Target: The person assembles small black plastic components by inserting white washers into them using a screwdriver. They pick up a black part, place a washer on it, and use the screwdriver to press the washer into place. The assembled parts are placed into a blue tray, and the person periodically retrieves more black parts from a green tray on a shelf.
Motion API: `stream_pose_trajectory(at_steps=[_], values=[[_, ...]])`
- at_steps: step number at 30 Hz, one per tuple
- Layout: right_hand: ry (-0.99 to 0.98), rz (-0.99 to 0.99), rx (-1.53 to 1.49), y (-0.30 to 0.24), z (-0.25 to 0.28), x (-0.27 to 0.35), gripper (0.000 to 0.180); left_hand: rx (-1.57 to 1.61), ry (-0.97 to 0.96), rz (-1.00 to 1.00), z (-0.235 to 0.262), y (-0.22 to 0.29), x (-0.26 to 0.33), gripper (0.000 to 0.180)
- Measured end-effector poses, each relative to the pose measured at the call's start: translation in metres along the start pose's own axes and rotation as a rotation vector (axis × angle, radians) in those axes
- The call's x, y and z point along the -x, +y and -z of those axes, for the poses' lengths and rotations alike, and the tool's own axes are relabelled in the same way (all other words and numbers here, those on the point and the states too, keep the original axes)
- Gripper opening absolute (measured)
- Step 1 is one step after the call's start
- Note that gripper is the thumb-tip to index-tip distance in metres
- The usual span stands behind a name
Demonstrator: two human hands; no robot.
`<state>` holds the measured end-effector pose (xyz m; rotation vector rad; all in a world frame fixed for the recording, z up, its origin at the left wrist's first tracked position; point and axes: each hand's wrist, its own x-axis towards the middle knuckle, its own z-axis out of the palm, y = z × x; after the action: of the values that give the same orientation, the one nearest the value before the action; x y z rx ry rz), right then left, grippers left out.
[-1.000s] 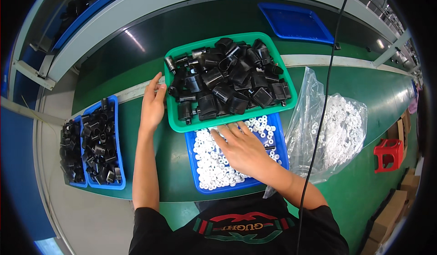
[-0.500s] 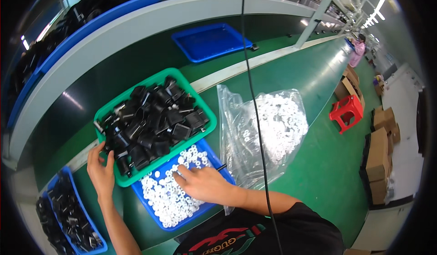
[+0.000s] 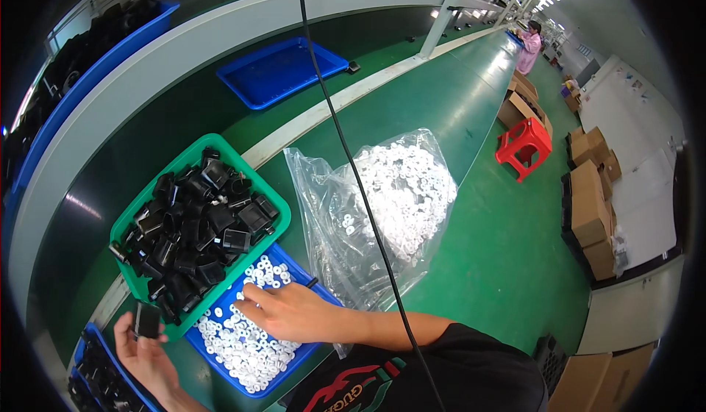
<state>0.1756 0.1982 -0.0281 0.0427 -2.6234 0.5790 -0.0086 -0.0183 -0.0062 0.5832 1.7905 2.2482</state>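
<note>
My left hand (image 3: pixel 149 359) grips a black box-shaped plastic part (image 3: pixel 146 320) beside the near left corner of a green tray (image 3: pixel 282 191). Many similar black parts (image 3: pixel 193 230) are heaped in that tray. Over a blue tray (image 3: pixel 197 336) of small white rings (image 3: pixel 254 353), my right hand (image 3: pixel 283 311) reaches down with its fingers curled together among the rings. Whatever lies between its fingertips is hidden. A short dark stick (image 3: pixel 312 282) shows just beyond this hand; I cannot tell whether the hand holds it.
A clear plastic bag (image 3: pixel 309 213) of white rings lies right of the trays, with a black cable (image 3: pixel 351 163) hanging across the view. Another blue tray (image 3: pixel 279 74) sits farther back. More black parts fill bins at left. A red stool (image 3: pixel 524 147), cartons (image 3: pixel 592 213) and a distant person are at right.
My left hand has taken a black part from the green tray and drawn it toward me. My right hand stays among the rings. The whole view has shifted.
</note>
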Motion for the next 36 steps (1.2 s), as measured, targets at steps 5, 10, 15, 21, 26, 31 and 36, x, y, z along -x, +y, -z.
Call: stream_pose_trajectory(at_steps=[5, 10, 15, 21, 26, 31, 36], values=[[0.049, 0.043, -0.146, -0.016, 0.019, -0.023, 0.022, 0.162, -0.255, 0.103, -0.047, -0.017, 0.026, 0.038], [-0.006, 0.072, -0.076, -0.011, 0.019, -0.02, 0.013, 0.166, -0.279, 0.183, -0.058, -0.018, 0.036, 0.041], [-0.14, 0.004, -0.27, -0.013, 0.024, -0.02, 0.021, 0.084, -0.353, 0.187, -0.059, -0.008, 0.034, 0.05], [0.034, -0.184, -0.585, -0.007, 0.05, -0.018, 0.03, -0.114, -0.512, -0.036, -0.053, -0.013, 0.038, 0.046], [0.078, -0.168, -0.714, -0.006, 0.045, -0.012, 0.03, -0.25, -0.479, -0.075, -0.06, -0.015, 0.04, 0.043], [0.088, -0.041, -0.69, -0.016, 0.021, -0.019, 0.047, -0.166, -0.553, -0.057, -0.067, -0.026, 0.046, 0.044], [0.033, -0.12, -0.649, -0.027, 0.019, -0.017, 0.06, -0.055, -0.53, -0.084, -0.069, -0.029, 0.048, 0.047]])
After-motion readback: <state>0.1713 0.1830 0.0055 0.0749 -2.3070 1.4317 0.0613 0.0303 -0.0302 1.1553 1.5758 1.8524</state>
